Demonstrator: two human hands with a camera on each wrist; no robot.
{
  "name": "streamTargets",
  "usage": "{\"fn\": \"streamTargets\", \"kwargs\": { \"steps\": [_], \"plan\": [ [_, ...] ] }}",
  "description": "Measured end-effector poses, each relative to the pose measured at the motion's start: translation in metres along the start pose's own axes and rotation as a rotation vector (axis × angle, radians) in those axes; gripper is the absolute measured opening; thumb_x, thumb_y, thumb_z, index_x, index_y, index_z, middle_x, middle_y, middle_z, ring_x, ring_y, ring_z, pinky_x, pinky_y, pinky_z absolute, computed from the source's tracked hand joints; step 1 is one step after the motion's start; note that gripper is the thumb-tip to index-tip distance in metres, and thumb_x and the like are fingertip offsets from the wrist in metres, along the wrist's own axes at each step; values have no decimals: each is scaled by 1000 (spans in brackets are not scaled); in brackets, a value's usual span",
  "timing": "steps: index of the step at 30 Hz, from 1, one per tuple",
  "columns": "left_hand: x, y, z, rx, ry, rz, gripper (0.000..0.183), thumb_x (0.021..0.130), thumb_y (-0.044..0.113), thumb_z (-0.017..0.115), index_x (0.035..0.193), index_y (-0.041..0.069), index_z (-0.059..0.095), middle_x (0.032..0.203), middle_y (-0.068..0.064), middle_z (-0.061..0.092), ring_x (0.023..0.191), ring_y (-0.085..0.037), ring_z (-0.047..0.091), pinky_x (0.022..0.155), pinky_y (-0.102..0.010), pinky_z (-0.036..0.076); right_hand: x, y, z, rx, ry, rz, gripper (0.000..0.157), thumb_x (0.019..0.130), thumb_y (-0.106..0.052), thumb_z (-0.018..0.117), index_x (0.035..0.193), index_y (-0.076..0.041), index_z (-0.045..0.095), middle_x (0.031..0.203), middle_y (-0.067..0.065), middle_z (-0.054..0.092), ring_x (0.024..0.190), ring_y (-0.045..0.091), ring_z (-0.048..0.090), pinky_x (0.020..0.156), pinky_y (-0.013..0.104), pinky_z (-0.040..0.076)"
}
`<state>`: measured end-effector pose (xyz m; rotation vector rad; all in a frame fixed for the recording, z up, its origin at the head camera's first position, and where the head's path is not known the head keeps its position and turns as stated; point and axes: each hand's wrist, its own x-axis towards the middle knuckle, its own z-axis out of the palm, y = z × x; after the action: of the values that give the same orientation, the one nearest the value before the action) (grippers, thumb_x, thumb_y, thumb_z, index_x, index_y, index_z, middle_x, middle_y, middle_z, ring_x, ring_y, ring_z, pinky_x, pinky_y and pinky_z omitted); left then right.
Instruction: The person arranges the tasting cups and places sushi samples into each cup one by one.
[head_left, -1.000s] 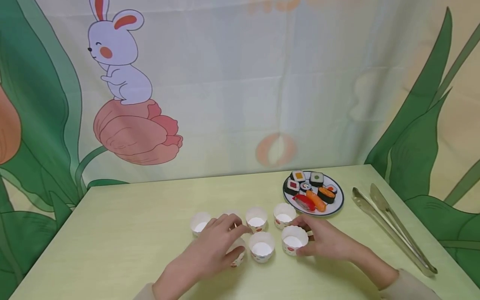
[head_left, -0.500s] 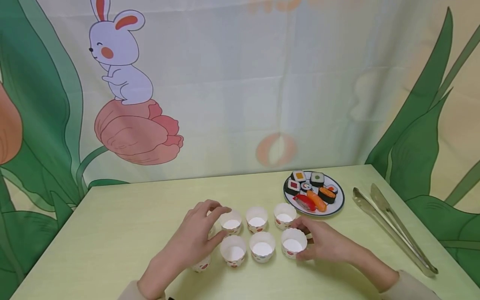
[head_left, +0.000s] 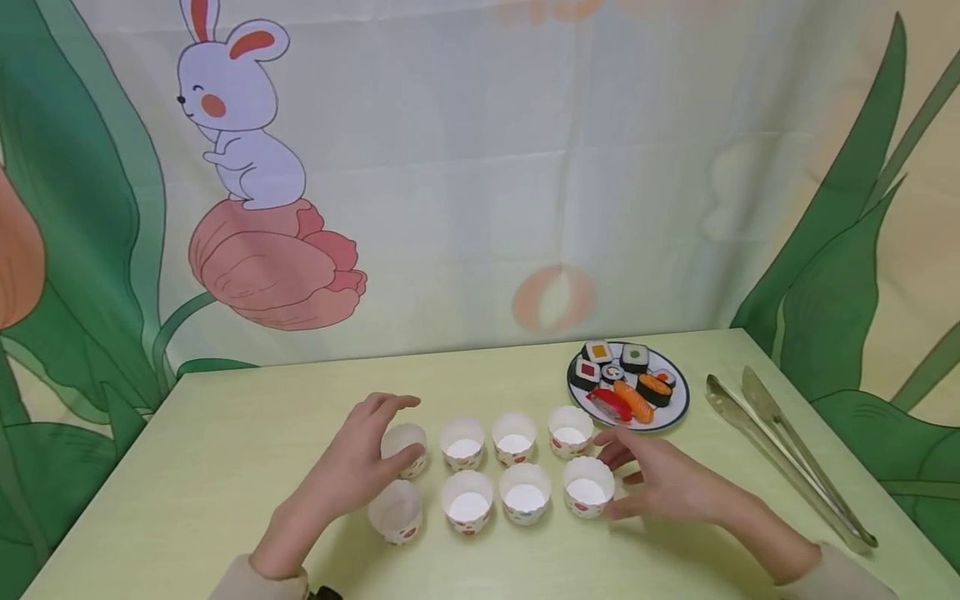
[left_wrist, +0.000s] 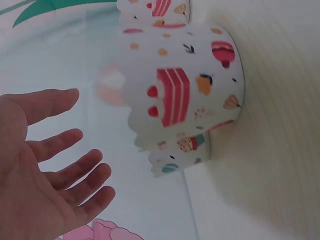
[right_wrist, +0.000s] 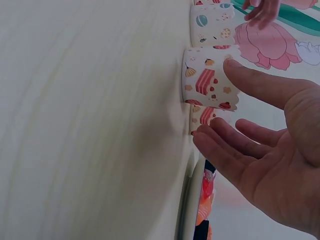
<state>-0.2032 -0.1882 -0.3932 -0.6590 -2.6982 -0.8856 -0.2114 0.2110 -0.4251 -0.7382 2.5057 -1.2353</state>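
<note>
Several white paper baking cups stand upright in two rows on the table, scalloped at the rim and printed with cakes and fruit. My left hand [head_left: 360, 458] hovers at the left end, fingers spread, over the back-left cup [head_left: 415, 460] and near the front-left cup [head_left: 396, 512]. In the left wrist view its fingers [left_wrist: 92, 175] are apart from the nearest cup [left_wrist: 185, 85]. My right hand [head_left: 660, 483] is beside the front-right cup [head_left: 588, 487], fingers loosely bent. The right wrist view shows its thumb at the rim of that cup [right_wrist: 210, 77], nothing gripped.
A blue-rimmed plate [head_left: 678, 408] of toy sushi [head_left: 632, 402] stands behind the right hand. Metal tongs [head_left: 787, 458] lie along the table's right side. A printed cloth [head_left: 450, 167] with a rabbit hangs behind the table [head_left: 247, 467].
My left hand has moved left from the middle cups to the left end, uncovering cups. My right hand has let go of the front-right cup and drawn slightly right.
</note>
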Motion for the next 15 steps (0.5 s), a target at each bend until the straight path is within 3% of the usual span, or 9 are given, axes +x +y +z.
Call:
{"fn": "streamTargets", "kwargs": {
  "steps": [7, 15],
  "plan": [
    [-2, -18, -4, -49, -80, -97, 54, 94, 18, 76, 140, 0, 56, 135, -16, 56, 128, -37, 51, 104, -55, 43, -6, 0, -9, -64, 3, 24, 79, 75, -11, 93, 138, 3, 48, 120, 8, 62, 114, 32, 60, 89, 42, 55],
    [-3, -39, -9, -189, -153, -129, 59, 96, 21, 75, 145, 0, 50, 141, -18, 54, 128, -42, 51, 103, -58, 43, -17, -4, -23, -86, -4, 57, 81, 76, -10, 92, 142, 2, 47, 127, 14, 62, 119, 38, 57, 92, 48, 55]
  ]
}}
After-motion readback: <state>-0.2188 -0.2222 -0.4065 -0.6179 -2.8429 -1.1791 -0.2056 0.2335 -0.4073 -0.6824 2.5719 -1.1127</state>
